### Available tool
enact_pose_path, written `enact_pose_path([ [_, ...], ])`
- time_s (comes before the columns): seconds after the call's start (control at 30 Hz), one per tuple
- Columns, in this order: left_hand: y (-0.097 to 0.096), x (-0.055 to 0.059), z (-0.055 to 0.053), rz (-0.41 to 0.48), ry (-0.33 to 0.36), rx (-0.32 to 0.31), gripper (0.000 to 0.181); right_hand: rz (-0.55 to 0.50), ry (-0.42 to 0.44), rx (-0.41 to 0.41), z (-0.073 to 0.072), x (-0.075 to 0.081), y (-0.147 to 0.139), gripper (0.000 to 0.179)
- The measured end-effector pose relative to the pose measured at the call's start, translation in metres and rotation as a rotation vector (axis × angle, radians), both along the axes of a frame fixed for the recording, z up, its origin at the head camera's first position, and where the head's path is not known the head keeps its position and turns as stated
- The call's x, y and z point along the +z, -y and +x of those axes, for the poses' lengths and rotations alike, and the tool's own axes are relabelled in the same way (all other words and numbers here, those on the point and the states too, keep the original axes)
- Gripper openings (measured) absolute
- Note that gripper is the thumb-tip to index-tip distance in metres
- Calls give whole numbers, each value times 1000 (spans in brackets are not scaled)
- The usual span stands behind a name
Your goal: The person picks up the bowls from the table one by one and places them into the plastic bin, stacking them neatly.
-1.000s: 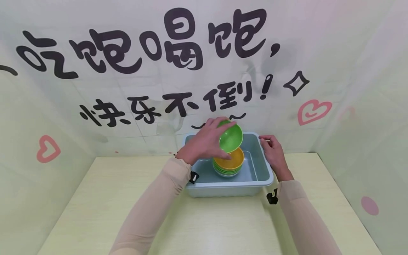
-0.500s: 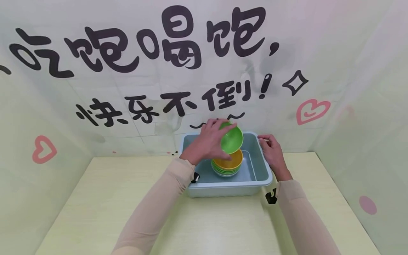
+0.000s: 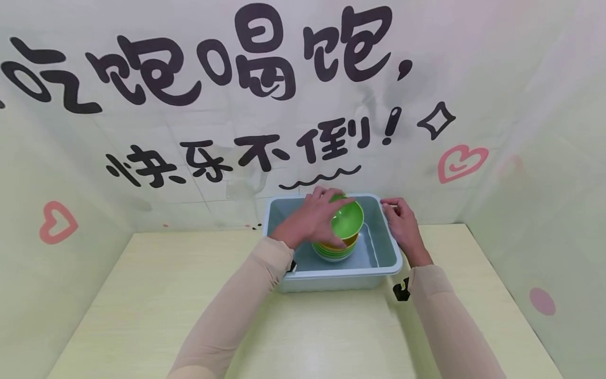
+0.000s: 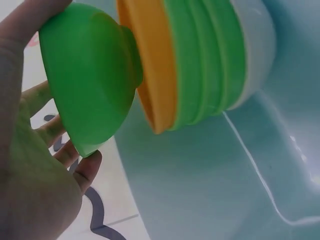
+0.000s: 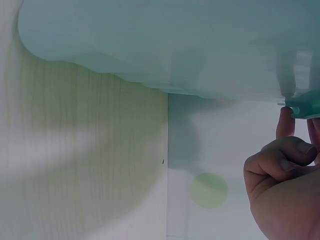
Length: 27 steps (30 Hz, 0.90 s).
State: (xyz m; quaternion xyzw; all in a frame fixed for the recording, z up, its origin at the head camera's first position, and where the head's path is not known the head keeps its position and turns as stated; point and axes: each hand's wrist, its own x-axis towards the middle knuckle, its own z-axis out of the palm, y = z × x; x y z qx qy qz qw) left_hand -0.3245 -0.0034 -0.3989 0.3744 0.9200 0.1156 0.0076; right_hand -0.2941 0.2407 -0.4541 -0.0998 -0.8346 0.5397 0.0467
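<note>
My left hand [image 3: 314, 218] grips a green bowl [image 3: 347, 220] by its rim, thumb on one side and fingers spread round the other. The bowl is tilted, its foot right at the mouth of an orange bowl [image 4: 155, 65]. That orange bowl tops a nested stack, with several green bowls [image 4: 205, 62] under it and a pale bowl [image 4: 259, 52] at the bottom. The stack stands inside a light blue basin [image 3: 341, 274]. At the basin's back right corner, my right hand [image 3: 403, 226] holds the rim, with a fingertip [image 5: 285, 117] up against its underside.
The basin stands on a pale wooden table [image 3: 312, 337] near its back edge. Behind rises a white wall sheet [image 3: 303, 121] with large dark writing, and similar sheets close in both sides. A black strap piece [image 3: 401, 290] shows by the right cuff.
My left hand has lowered the green bowl toward the stack, and it now covers most of the orange bowl. The right hand stays at the basin's rim. The head view has shifted slightly.
</note>
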Motion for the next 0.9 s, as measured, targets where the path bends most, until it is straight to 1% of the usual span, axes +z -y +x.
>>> enact_pose_path([
  [0.17, 1, -4, 2, -29, 28, -20, 112, 0, 7, 5, 0, 1, 1, 44],
  [0.43, 3, -10, 2, -70, 58, -18, 110, -5, 5, -2, 0, 1, 1, 44],
  [0.67, 3, -16, 0, -97, 56, -10, 111, -9, -3, 7, 0, 0, 1, 46],
  [0.9, 1, -19, -3, -108, 57, -18, 110, -12, -4, -4, 0, -1, -1, 46],
])
